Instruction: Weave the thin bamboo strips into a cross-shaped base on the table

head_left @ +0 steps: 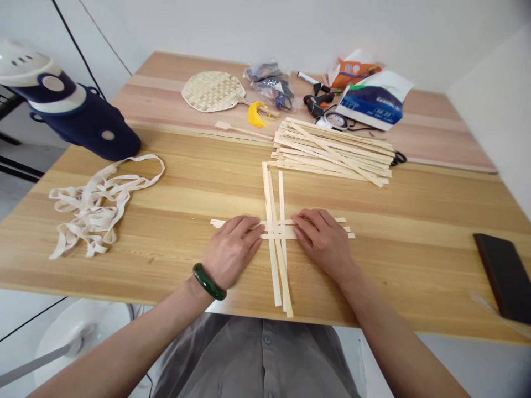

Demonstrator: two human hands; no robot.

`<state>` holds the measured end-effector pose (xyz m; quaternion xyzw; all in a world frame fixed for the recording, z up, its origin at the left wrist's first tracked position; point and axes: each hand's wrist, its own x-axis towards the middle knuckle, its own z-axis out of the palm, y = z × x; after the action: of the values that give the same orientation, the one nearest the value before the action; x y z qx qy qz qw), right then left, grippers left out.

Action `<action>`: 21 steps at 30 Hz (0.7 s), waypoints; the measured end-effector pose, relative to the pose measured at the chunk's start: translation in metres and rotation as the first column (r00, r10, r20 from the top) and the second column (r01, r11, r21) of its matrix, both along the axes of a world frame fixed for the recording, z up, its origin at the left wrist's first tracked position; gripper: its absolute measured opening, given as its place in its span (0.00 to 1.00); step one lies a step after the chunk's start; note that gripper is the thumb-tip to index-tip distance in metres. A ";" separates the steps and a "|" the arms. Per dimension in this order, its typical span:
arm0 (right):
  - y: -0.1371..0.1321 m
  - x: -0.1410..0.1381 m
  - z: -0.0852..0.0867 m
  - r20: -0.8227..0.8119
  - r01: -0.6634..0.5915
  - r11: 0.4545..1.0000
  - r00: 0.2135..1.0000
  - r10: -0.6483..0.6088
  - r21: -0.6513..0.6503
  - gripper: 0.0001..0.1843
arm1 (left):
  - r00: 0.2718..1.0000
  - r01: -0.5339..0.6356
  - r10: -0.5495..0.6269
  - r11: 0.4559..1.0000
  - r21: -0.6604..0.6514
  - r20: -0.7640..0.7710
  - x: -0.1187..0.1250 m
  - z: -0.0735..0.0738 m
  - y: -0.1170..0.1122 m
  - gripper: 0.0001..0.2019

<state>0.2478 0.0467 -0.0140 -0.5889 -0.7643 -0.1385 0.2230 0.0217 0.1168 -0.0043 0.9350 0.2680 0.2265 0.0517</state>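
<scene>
Three thin, pale upright wooden strips (274, 273) cross several sideways wooden strips (347, 229) near the table's front. The upright strips lean slightly and spread unevenly; two overlap partway down. My left hand (232, 240), with a green bangle (209, 282) at its wrist, grips the sideways strips left of the crossing, thumb and fingers close together. On the other side, my right hand (321, 240) has its curled fingertips on the same strips. Both hands cover parts of the strips, so the exact finger contact is partly hidden.
Beyond the crossing lies a pile of loose strips (332, 152), with black scissor handles (399, 158) beside it. A woven fan (213, 91), glue gun (318, 104) and blue box (371, 105) are further back. Fabric tape (103, 199) lies left; a black phone-like slab (504, 276) right.
</scene>
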 end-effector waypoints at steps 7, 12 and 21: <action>0.018 -0.006 0.016 -0.114 -0.026 0.999 0.993 0.021 -0.039 0.09 | 0.999 0.016 -0.015 0.999 0.038 -0.031 0.000 -0.001 -0.004 0.10; 0.043 -0.011 0.014 -0.287 -0.064 0.989 0.958 0.022 -0.137 0.10 | 0.999 -0.027 0.027 1.000 0.012 -0.019 0.000 -0.001 -0.007 0.12; 0.058 -0.015 0.003 -0.305 -0.142 0.971 0.949 0.079 -0.193 0.11 | 0.999 -0.048 0.050 0.996 -0.070 0.022 0.001 -0.003 -0.008 0.14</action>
<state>0.2323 0.1051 -0.0112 -0.5795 -0.7647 0.0462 0.2780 0.0224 0.1087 -0.0069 0.9230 0.2978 0.2294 0.0819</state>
